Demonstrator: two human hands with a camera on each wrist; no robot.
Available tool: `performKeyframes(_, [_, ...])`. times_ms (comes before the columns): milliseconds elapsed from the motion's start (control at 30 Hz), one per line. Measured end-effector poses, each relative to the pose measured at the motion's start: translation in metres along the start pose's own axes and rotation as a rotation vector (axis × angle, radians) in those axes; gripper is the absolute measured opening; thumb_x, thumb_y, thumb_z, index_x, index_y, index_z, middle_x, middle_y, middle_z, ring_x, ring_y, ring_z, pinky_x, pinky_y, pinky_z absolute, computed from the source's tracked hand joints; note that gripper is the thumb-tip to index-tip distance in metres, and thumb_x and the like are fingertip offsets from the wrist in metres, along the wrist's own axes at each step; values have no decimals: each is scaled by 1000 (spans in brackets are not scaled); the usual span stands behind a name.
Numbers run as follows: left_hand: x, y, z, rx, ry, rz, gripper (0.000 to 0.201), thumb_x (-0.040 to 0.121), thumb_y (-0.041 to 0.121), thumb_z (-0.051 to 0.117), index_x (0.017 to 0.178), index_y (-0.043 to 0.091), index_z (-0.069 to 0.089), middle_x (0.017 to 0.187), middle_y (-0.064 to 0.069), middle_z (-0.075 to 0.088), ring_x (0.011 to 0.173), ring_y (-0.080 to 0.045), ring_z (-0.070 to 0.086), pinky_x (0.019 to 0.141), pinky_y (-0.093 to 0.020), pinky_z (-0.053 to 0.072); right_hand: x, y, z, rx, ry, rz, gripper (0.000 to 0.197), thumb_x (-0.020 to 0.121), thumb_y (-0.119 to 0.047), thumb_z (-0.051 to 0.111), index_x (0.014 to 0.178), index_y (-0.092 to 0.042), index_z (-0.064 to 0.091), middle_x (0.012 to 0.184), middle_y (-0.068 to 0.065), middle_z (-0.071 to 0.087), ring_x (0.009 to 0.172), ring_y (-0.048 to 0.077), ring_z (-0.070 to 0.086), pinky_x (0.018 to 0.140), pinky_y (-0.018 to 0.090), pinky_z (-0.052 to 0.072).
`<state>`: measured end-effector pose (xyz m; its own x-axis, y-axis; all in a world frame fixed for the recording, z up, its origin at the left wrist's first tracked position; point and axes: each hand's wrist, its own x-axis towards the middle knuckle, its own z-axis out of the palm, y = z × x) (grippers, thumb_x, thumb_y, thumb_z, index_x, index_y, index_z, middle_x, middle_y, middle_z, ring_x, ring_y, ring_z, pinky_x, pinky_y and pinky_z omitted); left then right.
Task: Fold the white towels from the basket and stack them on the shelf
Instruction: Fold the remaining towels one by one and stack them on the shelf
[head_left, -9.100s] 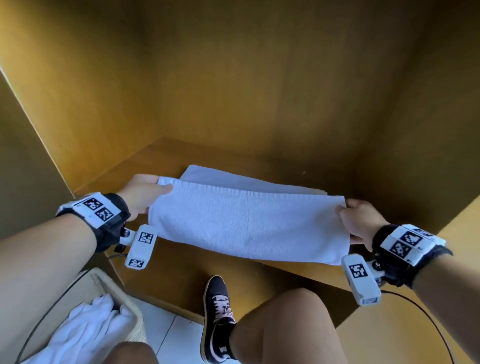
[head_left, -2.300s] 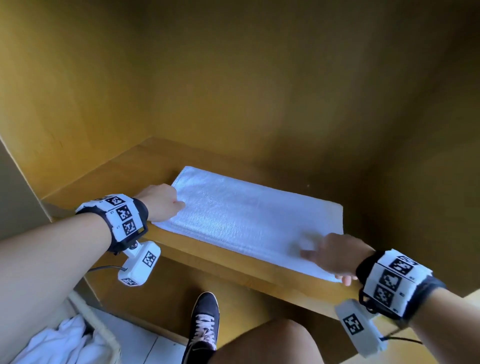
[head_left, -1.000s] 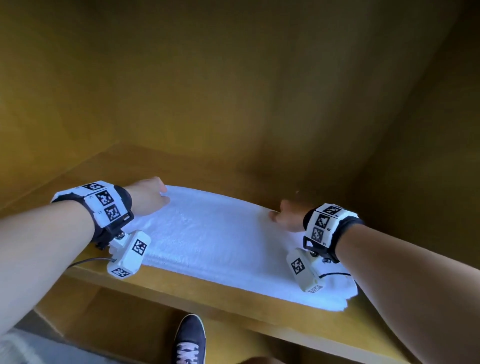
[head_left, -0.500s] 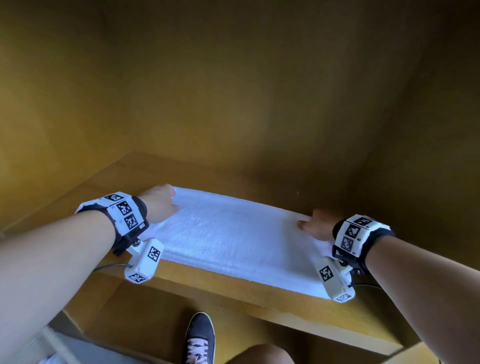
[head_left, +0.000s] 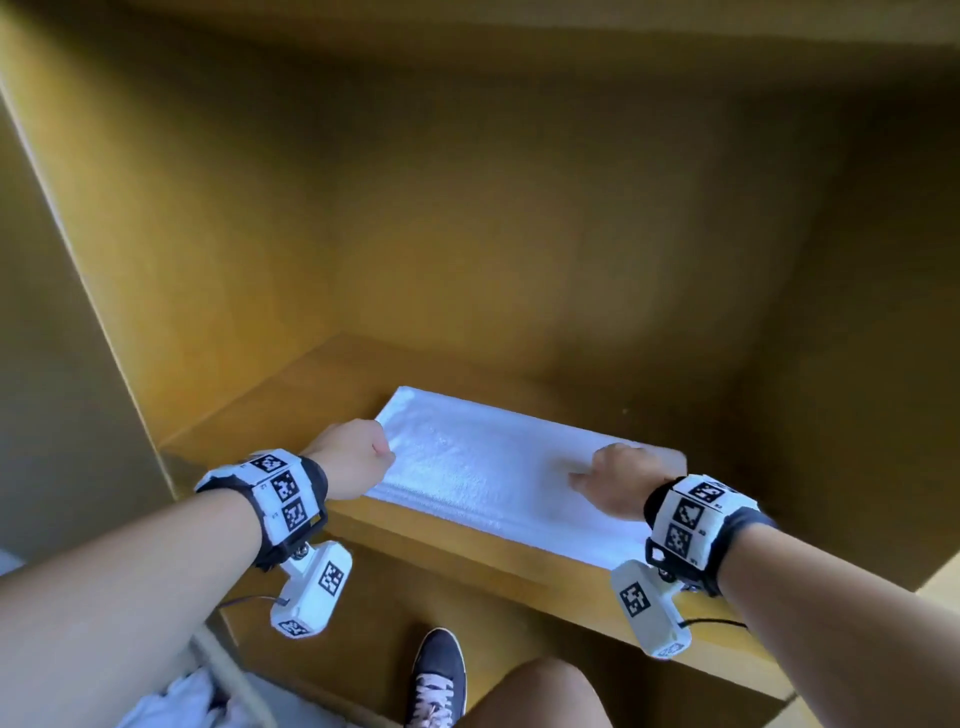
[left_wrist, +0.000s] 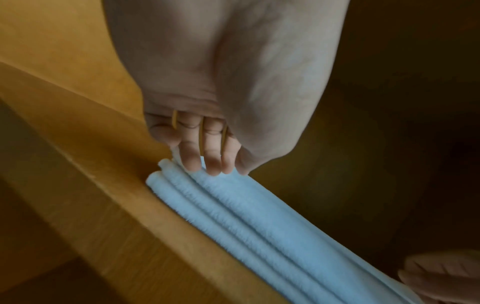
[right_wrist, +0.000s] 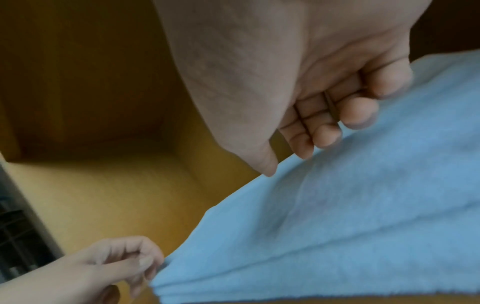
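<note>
A stack of folded white towels (head_left: 493, 478) lies flat on the wooden shelf (head_left: 467, 561), its long folded edges toward me. My left hand (head_left: 382, 452) sits at the stack's left end with curled fingers. In the left wrist view its fingertips (left_wrist: 207, 166) meet the top layer of the towels (left_wrist: 233, 205), and the right wrist view shows that left hand (right_wrist: 145, 265) pinching the end corner. My right hand (head_left: 587, 478) rests on top near the right end. Its fingers (right_wrist: 358, 115) are loosely curled and only brush the towels (right_wrist: 337, 216).
The shelf is a deep wooden alcove with side walls close on both sides and a back wall behind the stack. A basket (head_left: 228, 670) with more white towels (head_left: 176, 696) stands on the floor at lower left. My shoe (head_left: 436, 675) and knee (head_left: 535, 696) are below the shelf edge.
My right hand has slid from the stack's far right edge back onto its top. The left hand stays at the left end. The camera has pulled back from the shelf.
</note>
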<state>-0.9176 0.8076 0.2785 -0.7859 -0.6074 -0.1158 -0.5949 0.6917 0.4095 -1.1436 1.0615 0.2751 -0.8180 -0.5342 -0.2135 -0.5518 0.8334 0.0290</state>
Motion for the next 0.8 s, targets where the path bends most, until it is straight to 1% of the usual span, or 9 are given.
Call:
performKeyframes(67, [-20, -5, 1, -12, -1, -10, 32, 105, 24, 49, 76, 15, 40, 70, -7, 37, 58, -22, 33, 55, -27, 28, -12, -17, 4, 63, -17, -69, 50, 101, -61, 41, 103, -16, 62, 100, 3, 62, 85, 20, 59, 62, 31, 43])
performKeyframes(167, [-47, -18, 3, -62, 14, -33, 30, 105, 26, 51, 78, 16, 44, 75, -8, 42, 65, -22, 38, 61, -28, 31, -31, -45, 7, 172, -7, -157, 47, 101, -58, 48, 96, -15, 65, 93, 2, 65, 83, 19, 61, 61, 30, 44])
performKeyframes(233, [-65, -27, 5, -93, 37, -64, 29, 104, 31, 54, 79, 17, 51, 75, -7, 51, 66, -24, 46, 60, -29, 37, -43, -64, 10, 241, -9, -216, 42, 101, -56, 52, 87, -18, 63, 86, 0, 65, 78, 17, 60, 58, 30, 41])
performKeyframes(333, [-91, -43, 6, -119, 98, -106, 32, 102, 42, 58, 87, 15, 67, 83, -3, 71, 78, -22, 64, 70, -33, 50, -58, -94, 16, 311, -37, -301, 42, 99, -59, 55, 86, -20, 65, 84, -1, 68, 80, 16, 63, 60, 30, 43])
performKeyframes(467, [-126, -67, 8, -147, 153, -188, 30, 99, 51, 62, 86, 24, 68, 79, 8, 71, 79, -11, 65, 63, -27, 45, -75, -135, 29, 341, -70, -402, 45, 98, -63, 55, 84, -22, 66, 85, -2, 69, 83, 17, 65, 63, 28, 44])
performKeyframes(600, [-160, -95, 10, -165, 168, -267, 29, 100, 48, 62, 86, 23, 68, 81, 8, 72, 83, -13, 66, 71, -29, 50, -92, -176, 41, 342, -96, -519, 45, 97, -65, 55, 76, -25, 59, 84, -2, 66, 86, 20, 65, 67, 32, 46])
performKeyframes(667, [-177, -110, 12, -166, 165, -291, 32, 101, 45, 61, 85, 19, 70, 78, 8, 71, 82, -14, 67, 73, -29, 52, -100, -197, 46, 328, -129, -577, 46, 98, -65, 55, 75, -24, 57, 83, -2, 63, 84, 20, 63, 65, 31, 43])
performKeyframes(733, [-193, -127, 14, -182, 176, -325, 35, 101, 42, 62, 85, 12, 71, 76, 6, 68, 81, -19, 66, 72, -30, 50, -109, -217, 52, 327, -172, -620, 48, 98, -64, 55, 72, -24, 56, 77, -3, 59, 76, 17, 59, 59, 29, 39])
performKeyframes(800, [-207, -146, 18, -215, 201, -370, 31, 99, 39, 65, 83, 12, 69, 76, 3, 68, 81, -21, 66, 70, -29, 47, -117, -238, 61, 325, -214, -647, 45, 98, -64, 57, 74, -26, 53, 79, -4, 60, 80, 18, 62, 61, 28, 42])
